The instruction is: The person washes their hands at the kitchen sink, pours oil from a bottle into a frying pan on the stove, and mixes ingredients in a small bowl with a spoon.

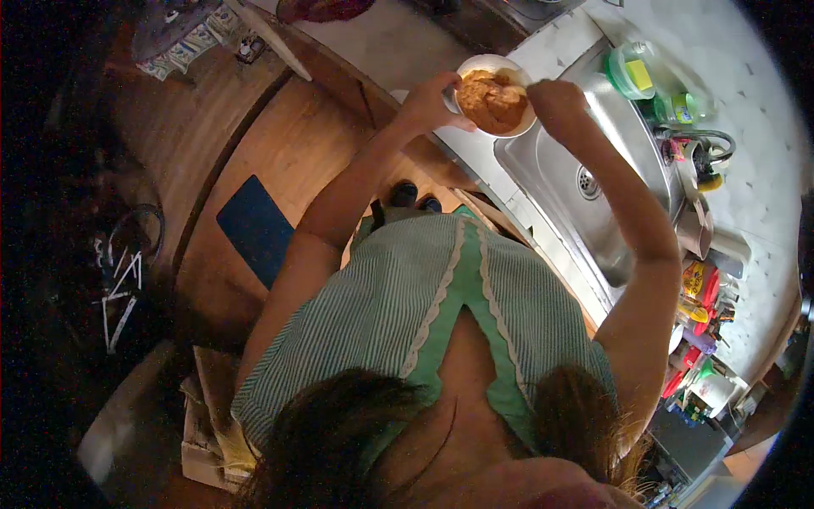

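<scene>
A white bowl (485, 63) is at the upper middle, above the counter beside the sink. Inside it lies a thick orange-brown mixture (492, 109) with a lumpy surface and a paler patch toward the right. My left hand (434, 103) grips the bowl by its left side, with the thumb and fingers around the rim. At the bowl's right rim, my right hand (560, 109) is closed in a fist. Whatever it may hold is hidden behind the fingers.
A steel sink (551, 182) with a drain is at right, its faucet (721, 148) behind. A green container (626, 72) with a yellow sponge (638, 75) stands at its far edge. Bottles and packets crowd the counter lower right. A dark blue mat (256, 227) lies on the wooden floor.
</scene>
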{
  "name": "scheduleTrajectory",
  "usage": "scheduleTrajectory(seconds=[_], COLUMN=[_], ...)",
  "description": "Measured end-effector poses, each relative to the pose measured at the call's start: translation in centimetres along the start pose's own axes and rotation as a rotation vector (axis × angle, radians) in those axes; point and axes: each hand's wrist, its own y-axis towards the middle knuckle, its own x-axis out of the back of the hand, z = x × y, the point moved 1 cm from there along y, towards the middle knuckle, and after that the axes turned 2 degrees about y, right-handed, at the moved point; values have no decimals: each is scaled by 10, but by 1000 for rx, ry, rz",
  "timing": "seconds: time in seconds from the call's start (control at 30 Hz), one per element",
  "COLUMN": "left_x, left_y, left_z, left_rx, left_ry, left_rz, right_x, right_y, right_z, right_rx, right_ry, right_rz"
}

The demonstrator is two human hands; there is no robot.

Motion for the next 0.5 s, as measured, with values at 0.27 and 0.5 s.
scheduleTrajectory(seconds=[0.27, 0.5], left_x=[-9, -4], left_y=[5, 1], left_z=[14, 6], left_rx=[20, 22], left_ry=[-67, 11], left_rz=[42, 17], right_x=[-10, 6], right_y=[22, 14], right_z=[-22, 1], right_rx=[50, 174], right_ry=[80, -136], right_rz=[-131, 59])
